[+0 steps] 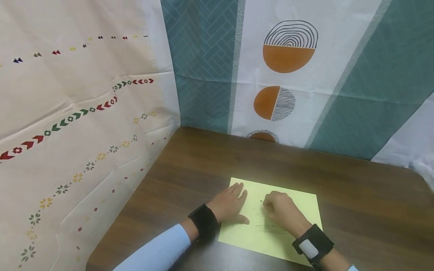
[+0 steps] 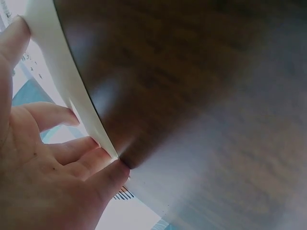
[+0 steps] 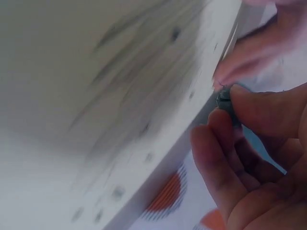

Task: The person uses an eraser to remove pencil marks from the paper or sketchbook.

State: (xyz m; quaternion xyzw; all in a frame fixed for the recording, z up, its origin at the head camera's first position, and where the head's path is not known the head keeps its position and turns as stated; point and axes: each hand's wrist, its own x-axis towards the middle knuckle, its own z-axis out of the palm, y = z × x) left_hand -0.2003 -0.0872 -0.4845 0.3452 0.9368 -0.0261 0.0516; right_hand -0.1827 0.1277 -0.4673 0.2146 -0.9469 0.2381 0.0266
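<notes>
A yellow sheet of paper (image 1: pixel 249 242) lies on the brown table. My left hand (image 1: pixel 228 206) rests on its left side, fingers spread and thumb pointing right. The left wrist view shows that palm (image 2: pixel 48 179) against the paper's edge. Over the middle of the sheet, my right hand (image 1: pixel 283 210) pinches a small dark grey-green piece (image 3: pixel 224 99) between thumb and fingertips; its kind cannot be told, and it is hidden in the head view. Dark smudged strokes (image 3: pixel 139 72) and several small specks (image 3: pixel 118 192) mark the paper near this hand.
The wooden table (image 1: pixel 366 210) extends around the sheet. A cream cloth with coloured motifs (image 1: pixel 84 105) hangs at the left. Behind the table hangs a teal and white curtain (image 1: pixel 203 56) with orange half circles. Each wrist wears a black band (image 1: pixel 204 221).
</notes>
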